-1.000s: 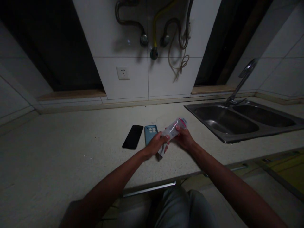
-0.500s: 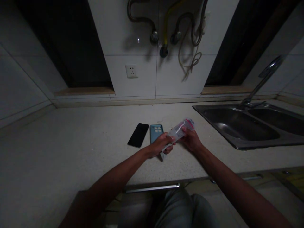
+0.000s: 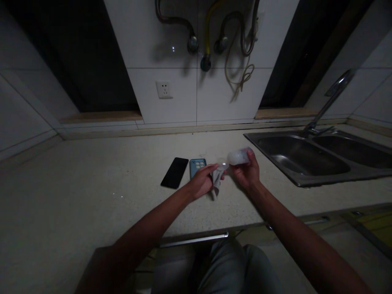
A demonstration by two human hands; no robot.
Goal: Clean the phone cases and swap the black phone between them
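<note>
My left hand (image 3: 202, 182) is closed on a crumpled grey-white sheet (image 3: 217, 181), perhaps a tissue or wipe, whose loose end hangs toward the counter. A small shiny clear patch shows at its fingertips. Just to the right, my right hand (image 3: 247, 171) grips a translucent plastic item (image 3: 239, 157); whether it is a bag or a bottle, I cannot tell. Beneath and beyond my left hand lies a blue-green phone case (image 3: 193, 166) with camera cutouts, partly covered by the hand. Left of the case, a black smartphone (image 3: 174, 173) rests flat on the counter.
The pale countertop (image 3: 128, 220) runs along a tiled wall with a socket (image 3: 164, 90), pipes and a looped cord (image 3: 245, 77). At right is a steel double sink (image 3: 294, 179) with a tap (image 3: 330, 98). A drawer handle (image 3: 196, 240) lies below the counter edge.
Both hands were together on the translucent item with its red stripe. Now my right hand holds it tilted away, and my left hand has drawn slightly apart with the sheet. The camera view has shifted slightly.
</note>
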